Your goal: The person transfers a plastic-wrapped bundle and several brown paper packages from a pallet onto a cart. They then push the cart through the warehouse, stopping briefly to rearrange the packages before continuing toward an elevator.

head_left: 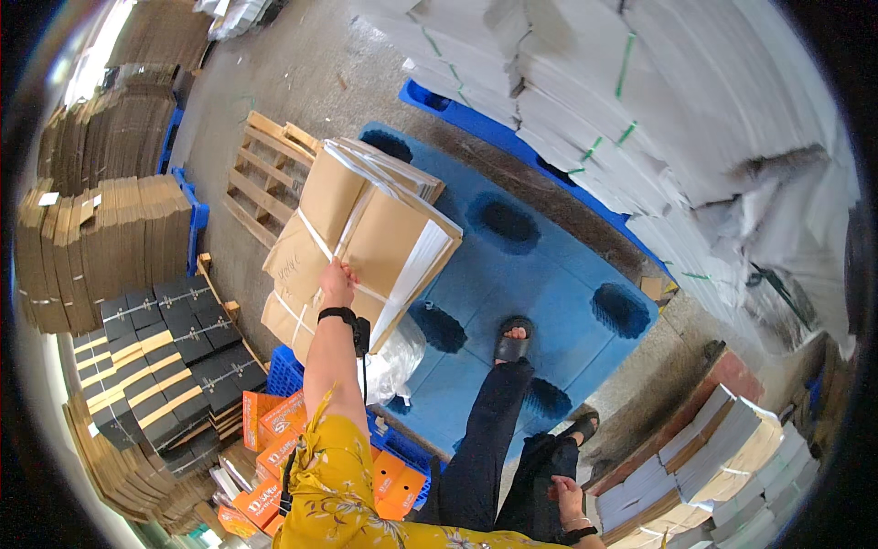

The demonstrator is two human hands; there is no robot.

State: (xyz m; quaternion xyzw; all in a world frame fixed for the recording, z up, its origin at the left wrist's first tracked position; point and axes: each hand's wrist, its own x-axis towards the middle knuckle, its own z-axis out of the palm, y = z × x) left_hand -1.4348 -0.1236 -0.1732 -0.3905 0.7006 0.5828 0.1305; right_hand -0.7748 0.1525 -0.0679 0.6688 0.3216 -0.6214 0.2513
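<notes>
My left hand (337,280) is closed on the white strap (315,237) tied round a bundle wrapped in brown paper (384,224). The bundle is tilted, with white sheet edges showing on its right side. More wrapped layers stand behind and below it, at the left part of a blue plastic pallet (585,274). My right hand (568,499) hangs low beside my dark trousers, fingers curled in, with nothing seen in it. Crumpled clear plastic (395,361) lies just under the bundle, near my left forearm.
Tall white stacks (658,119) with green ties stand at the far right. A wooden pallet (265,174) lies beyond the bundle. At left are flat cardboard stacks (101,242), black strapped bundles (178,352) and orange boxes (279,448). Paper stacks (695,457) stand at lower right.
</notes>
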